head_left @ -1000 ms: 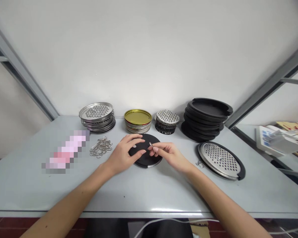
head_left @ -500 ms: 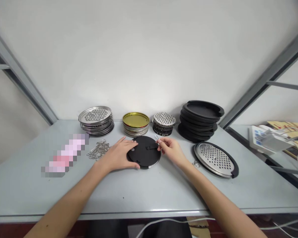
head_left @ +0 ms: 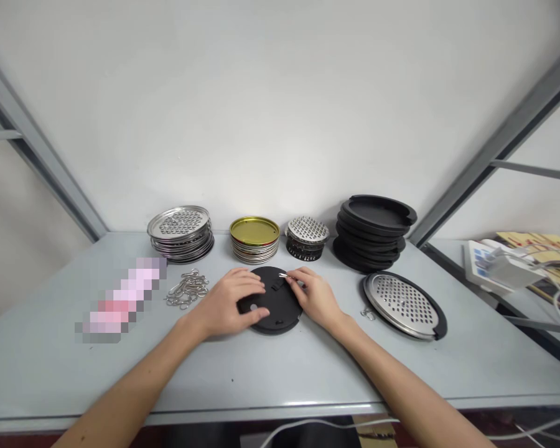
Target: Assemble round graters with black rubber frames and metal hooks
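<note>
The black disc (head_left: pixel 280 311) lies flat on the grey surface (head_left: pixel 261 379), roughly central, its near rim set back from the front edge with a broad strip of surface between. The left hand (head_left: pixel 228 303) is at the disc's left rim; its grip is open, thumb and fingers parted over the top face. Pressure cannot be determined. The right hand (head_left: pixel 315 295) is at the far right rim; its grip is closed on a slim metal clip (head_left: pixel 284 275), pinched between thumb and fingers, the free end directed over the raised piece on the disc.

Lateral room: a heap of metal hooks (head_left: pixel 186 289) sits near the left wrist, to its left. A few loose hooks (head_left: pixel 368 313) lie right of the right forearm, just beside the grater in a black rim (head_left: pixel 404 305); that unit is well apart from the disc and set back from the front edge.

Rear room: four stacks stand in a row toward the wall: large graters (head_left: pixel 180 225), lids topped by a gold one (head_left: pixel 254 230), small graters (head_left: pixel 308 230) and black rims (head_left: pixel 376 214). Only a narrow gap separates the disc's far rim from the lid stack.
</note>
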Available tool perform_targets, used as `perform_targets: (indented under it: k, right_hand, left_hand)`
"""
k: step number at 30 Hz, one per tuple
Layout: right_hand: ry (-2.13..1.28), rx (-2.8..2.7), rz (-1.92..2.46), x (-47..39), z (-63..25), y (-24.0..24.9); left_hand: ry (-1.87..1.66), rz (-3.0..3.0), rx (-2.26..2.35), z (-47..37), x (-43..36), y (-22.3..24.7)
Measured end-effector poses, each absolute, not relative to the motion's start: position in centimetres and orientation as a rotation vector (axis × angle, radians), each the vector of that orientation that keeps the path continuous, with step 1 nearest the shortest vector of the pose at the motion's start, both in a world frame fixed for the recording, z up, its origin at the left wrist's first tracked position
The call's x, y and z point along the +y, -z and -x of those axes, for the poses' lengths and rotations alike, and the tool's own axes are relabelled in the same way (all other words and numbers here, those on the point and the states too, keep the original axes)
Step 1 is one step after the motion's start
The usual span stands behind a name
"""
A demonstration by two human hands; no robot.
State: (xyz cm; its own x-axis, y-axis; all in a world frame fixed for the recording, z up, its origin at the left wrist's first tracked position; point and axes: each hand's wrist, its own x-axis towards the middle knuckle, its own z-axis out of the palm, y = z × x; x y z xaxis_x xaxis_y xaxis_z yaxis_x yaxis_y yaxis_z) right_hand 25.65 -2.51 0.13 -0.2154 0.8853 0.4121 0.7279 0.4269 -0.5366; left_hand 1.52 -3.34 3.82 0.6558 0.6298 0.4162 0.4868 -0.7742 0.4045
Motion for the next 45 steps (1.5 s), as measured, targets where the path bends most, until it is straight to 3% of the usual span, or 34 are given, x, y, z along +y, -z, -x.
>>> perform_targets:
  k: [3, 10, 24, 33, 45]
  right_hand:
    - [-0.403, -2.083, 1.163, -2.6, -25.5, -0.1]
    - [-0.554, -2.162, 0.977, -2.5, -25.7, -0.7]
    - [-0.524, -1.989, 1.125, -1.2, -26.1, -0.7]
    - [-0.482, -2.009, 1.128, -0.8, -25.0, -0.4]
    - [-0.412, -1.970, 1.117, -0.8, -24.8, 0.0]
  left_hand:
    - [-0.614, -2.546, 1.128, -0.4, -2.3, -3.4]
    - [-0.175, -2.470, 1.061, 1.3, -2.0, -3.6]
    - [-0.629, -2.732, 1.204, -2.6, -3.4, -3.1]
    - [-0.950, -2.500, 1.251, -3.4, -2.8, -2.4]
    - [-0.866, -2.481, 1.314, -6.3, -0.5, -2.6]
